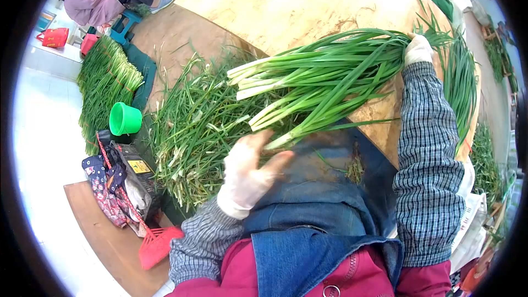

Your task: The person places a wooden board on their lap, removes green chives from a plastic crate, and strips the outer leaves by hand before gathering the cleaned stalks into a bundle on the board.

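Observation:
A bunch of long green garlic chives or scallions (341,71) with pale stem ends stretches across the board, its white ends pointing left. My right hand (419,50), in a white glove, is closed around the leafy end of this bunch. My left hand (254,173), gloved with bare fingertips, is below the pale ends, fingers apart and nothing held. Beyond it lies a big loose heap of green leaves and trimmings (198,126). More long leaves (461,82) hang at the board's right edge, past my right hand.
A wooden board (308,0) fills the upper middle. To the left are stacked tied bundles of greens (107,77), a green bucket (125,119), a dark bag (135,168) and a red plastic tool (157,246). Another person (96,3) sits at the upper left by a blue stool (124,26).

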`<state>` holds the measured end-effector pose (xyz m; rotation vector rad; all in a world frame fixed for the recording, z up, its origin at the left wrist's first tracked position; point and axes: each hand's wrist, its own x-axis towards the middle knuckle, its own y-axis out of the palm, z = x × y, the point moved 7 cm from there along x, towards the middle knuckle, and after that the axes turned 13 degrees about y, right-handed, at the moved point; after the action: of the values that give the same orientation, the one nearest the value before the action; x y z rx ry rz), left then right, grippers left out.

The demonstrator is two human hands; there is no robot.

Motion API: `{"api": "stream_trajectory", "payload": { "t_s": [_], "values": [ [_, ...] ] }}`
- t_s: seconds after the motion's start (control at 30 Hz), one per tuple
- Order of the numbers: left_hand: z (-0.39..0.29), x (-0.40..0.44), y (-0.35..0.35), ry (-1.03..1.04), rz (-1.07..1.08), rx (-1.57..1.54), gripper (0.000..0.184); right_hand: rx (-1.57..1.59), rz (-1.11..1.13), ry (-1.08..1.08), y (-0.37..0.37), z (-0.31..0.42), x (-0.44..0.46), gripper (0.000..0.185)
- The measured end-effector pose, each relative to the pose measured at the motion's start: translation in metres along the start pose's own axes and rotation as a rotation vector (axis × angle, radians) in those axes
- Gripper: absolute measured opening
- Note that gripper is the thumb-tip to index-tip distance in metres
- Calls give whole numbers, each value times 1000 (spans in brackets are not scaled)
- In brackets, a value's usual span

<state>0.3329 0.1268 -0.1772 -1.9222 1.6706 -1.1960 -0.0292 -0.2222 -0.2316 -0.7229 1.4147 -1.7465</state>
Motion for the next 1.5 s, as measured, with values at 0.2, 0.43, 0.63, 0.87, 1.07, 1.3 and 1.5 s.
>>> {"api": "stream_trajectory", "payload": {
  "t_s": [0.2, 0.43, 0.63, 0.87, 1.07, 1.3, 1.5],
  "values": [
    [21, 8, 23, -583, 124, -736, 13, -253, -72, -35, -33, 18, -48, 25],
    [58, -13, 5, -649, 272, -391, 20, -262, -87, -45, -33, 19, -49, 22],
    [188, -125, -97, -486, 593, 1156, 5, -83, -23, -16, 4, 5, -2, 23],
    [19, -15, 40, -42, 279, -503, 40, 249, -32, -8, 19, -7, 22, 27],
    [73, -51, 14, -302, 407, -344, 20, 394, -9, -69, 41, -18, 57, 28],
    [135, -70, -39, -266, 226, 344, 33, 1131, 284, 400, 16, -15, -16, 44],
    [60, 36, 61, -27, 65, -754, 49, 1469, 269, 512, 6, -8, -38, 41]
  ]
}}
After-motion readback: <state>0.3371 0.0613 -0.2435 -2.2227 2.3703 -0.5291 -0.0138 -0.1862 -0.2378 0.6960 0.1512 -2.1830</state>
